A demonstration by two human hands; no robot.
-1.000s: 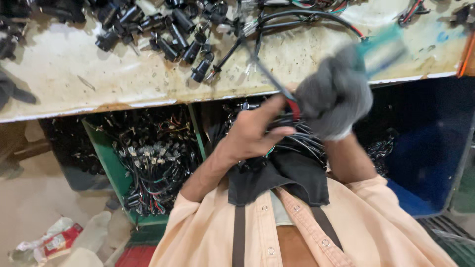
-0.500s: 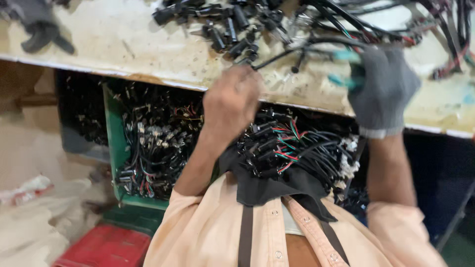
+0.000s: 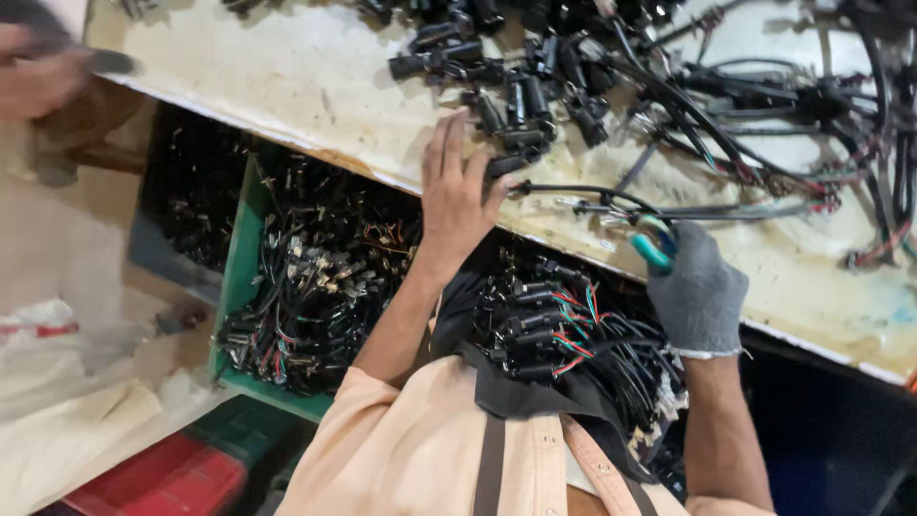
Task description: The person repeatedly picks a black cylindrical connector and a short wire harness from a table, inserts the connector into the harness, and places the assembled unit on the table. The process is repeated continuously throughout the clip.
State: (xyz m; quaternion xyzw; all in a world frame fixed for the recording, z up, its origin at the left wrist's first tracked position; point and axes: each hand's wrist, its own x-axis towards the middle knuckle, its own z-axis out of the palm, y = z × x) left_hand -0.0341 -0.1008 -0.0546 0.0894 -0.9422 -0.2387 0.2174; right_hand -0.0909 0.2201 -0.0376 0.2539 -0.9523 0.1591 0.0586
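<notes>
A: Where are the hands?

B: The bare left hand (image 3: 458, 196) lies at the tabletop (image 3: 287, 86) edge, centre of the frame, fingers spread, thumb and forefinger pinching a black connector (image 3: 503, 165) on the end of a black cable (image 3: 583, 191). The gloved right hand (image 3: 697, 291), right of centre, has its grip closed round a tool with teal handles (image 3: 654, 250), its tip at that same cable.

A: What could go wrong?

B: I'd judge the tool sits close to the bare fingers along one taut cable; a slip could nick them. The connector is right at the edge too, so a loosened pinch could drop it into the pouch of wired parts (image 3: 564, 334) in the lap, or the green crate (image 3: 239, 287) at lower left.

A: Counts?

B: Two hands of the worker, one glove, one tool. A blurred third hand (image 3: 38, 81) belongs to someone else, upper left. Loose connectors in the pile (image 3: 516, 76) at the top: too many and too tangled to count. One green crate, one red one (image 3: 162, 483) at the bottom left.
</notes>
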